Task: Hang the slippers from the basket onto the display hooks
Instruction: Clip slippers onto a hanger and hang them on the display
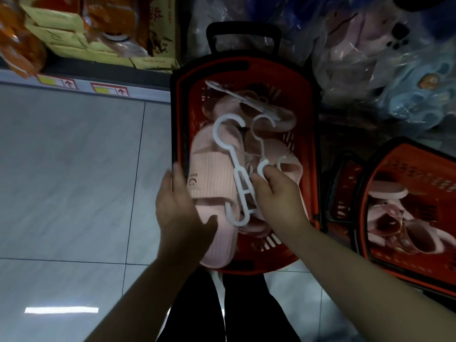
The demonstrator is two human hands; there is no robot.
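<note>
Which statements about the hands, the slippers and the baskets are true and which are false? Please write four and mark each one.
1. The right hand grips white hangers. True.
2. The left hand holds a blue slipper. False: it holds a pink slipper.
3. The red basket under the hands is empty. False: pink slippers lie in it.
4. A second red basket stands to the right. True.
</note>
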